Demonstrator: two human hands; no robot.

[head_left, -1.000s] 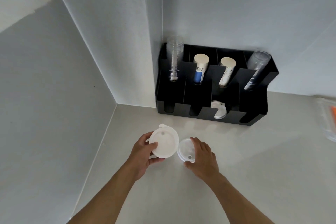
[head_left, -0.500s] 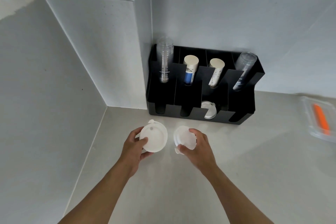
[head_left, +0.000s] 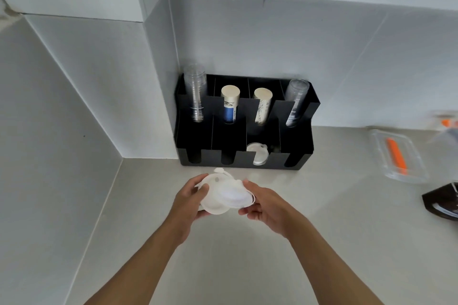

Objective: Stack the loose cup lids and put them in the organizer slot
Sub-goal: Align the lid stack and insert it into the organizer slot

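Above the grey counter I hold two white plastic cup lids that overlap. My left hand (head_left: pixel 189 199) grips the larger lid (head_left: pixel 213 194) by its left edge. My right hand (head_left: pixel 266 205) grips the second lid (head_left: pixel 234 197), which lies over the first one's right side. The black organizer (head_left: pixel 301 141) stands against the wall behind them. Its front row has several slots, and the third from the left holds a few white lids (head_left: pixel 257 153).
The organizer's back row holds a clear cup stack (head_left: pixel 195 93), two paper cup stacks (head_left: pixel 230 104) (head_left: pixel 262 106) and another clear cup stack (head_left: pixel 295 101). A clear tray (head_left: pixel 406 173) with an orange item lies at right, a dark object (head_left: pixel 442 205) near it. Walls close in at left.
Both hands came together: the two lids, held apart half a second ago, now overlap. The view shifted right, showing more of the tray and a dark object.
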